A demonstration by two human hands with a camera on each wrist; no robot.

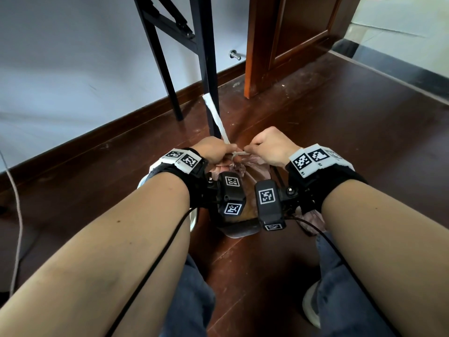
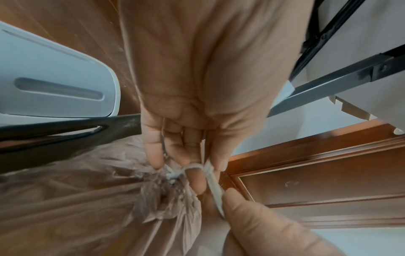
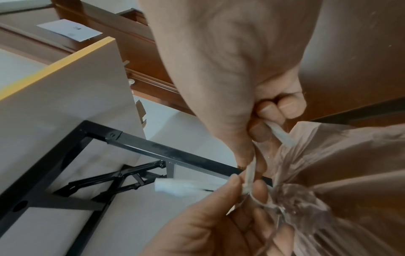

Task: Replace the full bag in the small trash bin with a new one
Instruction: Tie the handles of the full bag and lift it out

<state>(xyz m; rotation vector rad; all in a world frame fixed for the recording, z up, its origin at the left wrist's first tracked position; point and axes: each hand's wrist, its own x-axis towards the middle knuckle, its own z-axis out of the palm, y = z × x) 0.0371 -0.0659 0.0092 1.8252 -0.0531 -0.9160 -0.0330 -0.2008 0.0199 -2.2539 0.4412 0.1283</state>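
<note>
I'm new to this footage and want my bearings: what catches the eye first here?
Both hands meet mid-frame: the left hand and right hand pinch a white drawstring at the gathered neck of a pinkish trash bag. A loose drawstring end trails toward the black table leg; a white bin sits left.

**What you cannot see**

Your wrists and their cameras cover most of the trash bag (image 1: pixel 243 164) and nearly all of the white bin (image 1: pixel 193 218) in the head view. The knot in the white drawstring (image 2: pixel 192 168) is blurred, so you cannot tell how tight it is.
</note>
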